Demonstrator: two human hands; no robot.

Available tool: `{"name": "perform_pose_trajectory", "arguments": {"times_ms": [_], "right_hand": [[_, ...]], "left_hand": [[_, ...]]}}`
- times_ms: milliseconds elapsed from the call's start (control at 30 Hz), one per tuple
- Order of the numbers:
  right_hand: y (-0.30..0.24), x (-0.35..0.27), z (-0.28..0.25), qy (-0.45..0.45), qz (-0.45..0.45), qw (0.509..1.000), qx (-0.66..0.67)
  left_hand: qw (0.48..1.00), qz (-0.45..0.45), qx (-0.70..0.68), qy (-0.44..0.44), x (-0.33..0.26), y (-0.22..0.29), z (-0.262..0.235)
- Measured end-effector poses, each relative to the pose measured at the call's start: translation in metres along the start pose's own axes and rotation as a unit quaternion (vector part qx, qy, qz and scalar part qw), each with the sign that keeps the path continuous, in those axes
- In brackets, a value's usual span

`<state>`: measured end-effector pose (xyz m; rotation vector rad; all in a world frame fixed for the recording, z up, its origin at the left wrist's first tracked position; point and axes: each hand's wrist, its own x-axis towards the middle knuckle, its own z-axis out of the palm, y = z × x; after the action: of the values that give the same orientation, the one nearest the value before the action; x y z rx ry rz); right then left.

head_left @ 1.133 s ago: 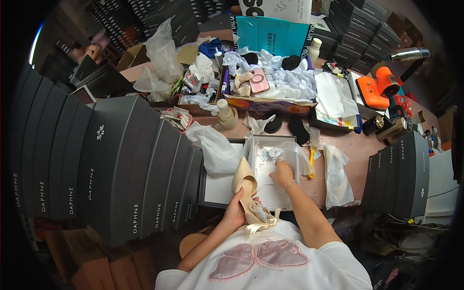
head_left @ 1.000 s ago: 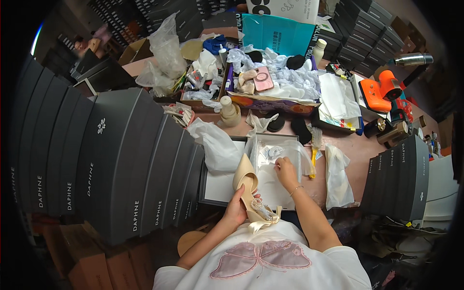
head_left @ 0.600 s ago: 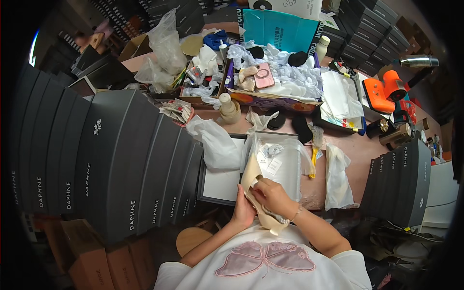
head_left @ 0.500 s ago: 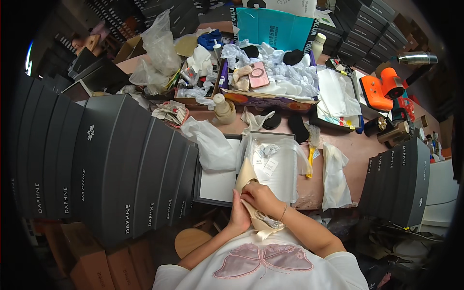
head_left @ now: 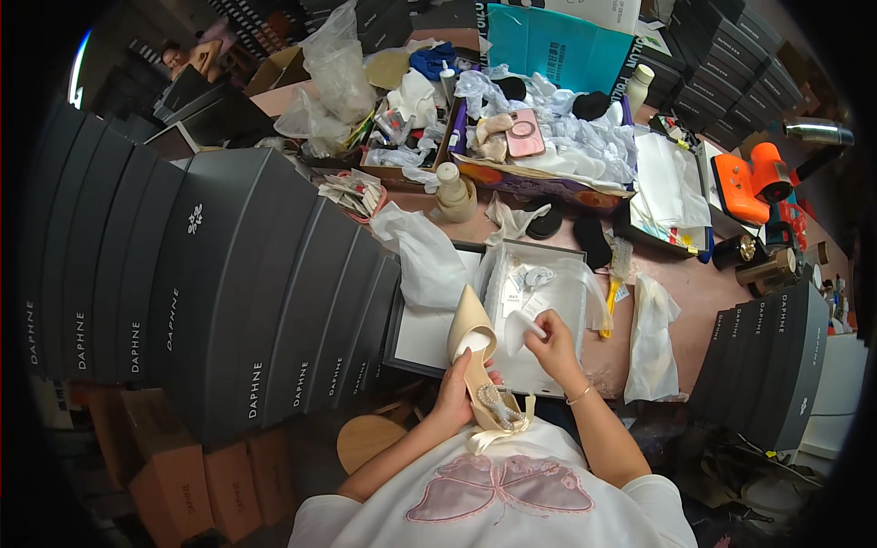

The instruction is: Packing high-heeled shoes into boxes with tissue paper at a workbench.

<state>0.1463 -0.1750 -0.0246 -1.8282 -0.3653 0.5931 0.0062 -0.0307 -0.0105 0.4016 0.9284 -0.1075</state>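
Cramped packing bench, boxes stacked all round me.

Pinkish-brown worktable [head_left: 703, 292] runs from 10 to 3 o'clock, heaped with clutter. Tall stack of dark grey shoe boxes [head_left: 210, 292] at 9 o'clock, a shorter stack [head_left: 776, 365] at 4, more dark boxes [head_left: 731, 64] at 1. Brown cartons [head_left: 196, 475] on the floor at 7, round wooden stool [head_left: 365, 438] at 6. Bright strip of light [head_left: 80, 66] at 10.

Left blocked by stacked dark boxes [head_left: 228, 292]; right by another box stack [head_left: 776, 365]; far tabletop [head_left: 694, 292] cluttered; open tray [head_left: 539, 310] passable.
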Motion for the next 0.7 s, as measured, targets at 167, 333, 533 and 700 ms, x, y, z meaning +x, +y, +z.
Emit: {"name": "perform_pose_trajectory", "arguments": {"times_ms": [167,333,533,700], "right_hand": [[-0.053,-0.015,0.018,-0.079,-0.226,0.949,-0.205],[-0.048,0.012,0.041,0.016,-0.257,0.903,-0.345],[0.003,0.082,-0.027,-0.079,-0.132,0.825,-0.544],[0.040,0.108,-0.040,-0.064,-0.112,0.877,-0.463]], "left_hand": [[0.997,0.049,-0.026,-0.054,-0.024,0.003,0.047],[0.996,0.039,0.063,-0.048,-0.016,-0.017,0.030],[1.000,-0.018,0.006,-0.008,-0.021,0.001,0.012],[1.000,-0.008,0.004,-0.025,-0.021,-0.001,0.012]]}}
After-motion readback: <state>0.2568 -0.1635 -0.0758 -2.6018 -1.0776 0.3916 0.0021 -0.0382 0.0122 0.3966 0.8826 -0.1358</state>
